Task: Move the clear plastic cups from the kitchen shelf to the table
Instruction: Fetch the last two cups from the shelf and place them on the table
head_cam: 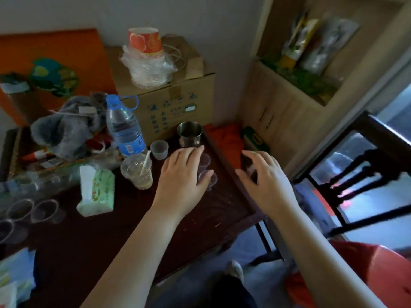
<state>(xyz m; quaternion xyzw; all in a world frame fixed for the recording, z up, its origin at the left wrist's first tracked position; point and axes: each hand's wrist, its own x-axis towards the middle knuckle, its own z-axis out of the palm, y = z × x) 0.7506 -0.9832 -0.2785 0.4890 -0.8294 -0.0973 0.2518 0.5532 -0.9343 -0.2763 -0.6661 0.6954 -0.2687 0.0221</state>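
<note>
My left hand [182, 176] reaches over the dark wooden table [115, 236] near its right edge. Its fingers curl over a small cluster of clear plastic cups [208, 174] that touch the tabletop. My right hand [264, 181] hovers past the table's right edge with fingers spread and curved; something blurred and see-through shows under them, and I cannot tell what it is. A translucent cup [159, 149] stands beyond my left hand. Several more clear cups [45, 210] stand at the table's left. The wooden shelf unit [287, 107] is at the back right.
A steel mug [190, 134], a water bottle [123, 127], a large cup with a straw [136, 172] and a tissue pack [95, 192] crowd the table. A cardboard box [169, 103] carries paper cups. A dark chair [364, 174] and a red stool [378, 274] stand at the right.
</note>
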